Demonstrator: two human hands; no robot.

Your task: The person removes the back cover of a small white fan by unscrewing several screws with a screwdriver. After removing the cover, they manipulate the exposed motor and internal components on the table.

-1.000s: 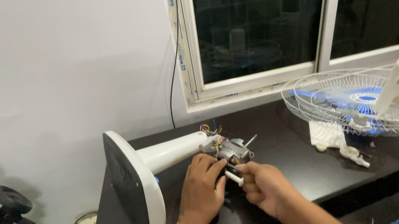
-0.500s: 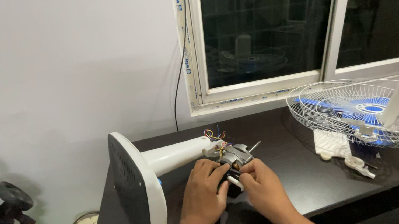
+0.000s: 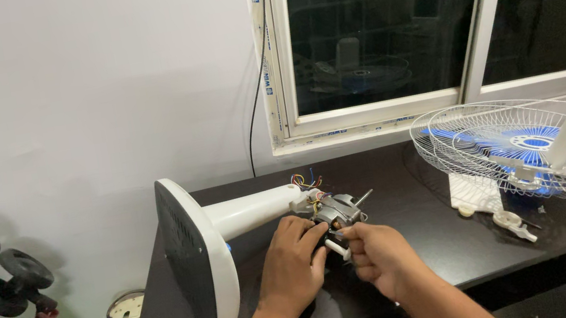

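Dark tabletop [image 3: 421,235] is carrying a white fan stand [image 3: 218,232] lying on its side, with the grey motor [image 3: 337,211] at its neck. Left hand [image 3: 292,262] is gripping the motor; right hand [image 3: 377,255] is pinching a white-handled tool [image 3: 338,249] beside it.

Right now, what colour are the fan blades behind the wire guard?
Blue, seen through the white wire guard in the head view, at the table's right end.

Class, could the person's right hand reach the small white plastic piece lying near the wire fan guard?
Probably yes. The right hand grips a white handle beside the grey fan motor, and bare black tabletop lies between it and the small white plastic piece.
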